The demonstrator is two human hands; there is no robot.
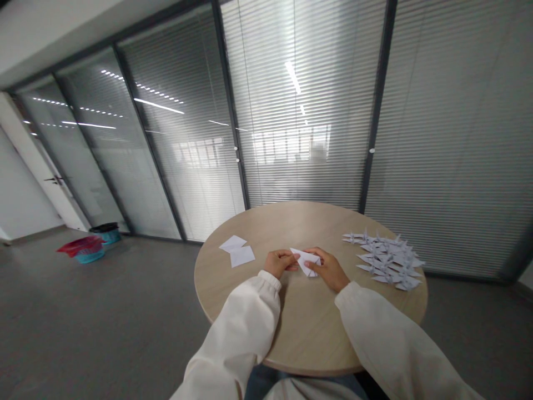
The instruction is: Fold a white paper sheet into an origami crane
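Note:
Between my two hands is a partly folded piece of white paper, held just above the round wooden table. My left hand pinches its left corner between thumb and fingers. On the other side, my right hand grips the right part, with the thumb pressed on the near face and the fingers behind. To the left lie white paper squares, two of them showing. A cluster of folded white paper cranes covers the table's right side.
On the floor at the left stand a blue bin with a red liner and another with a black liner. A glass partition with blinds rises behind the table. A white door is at the far left.

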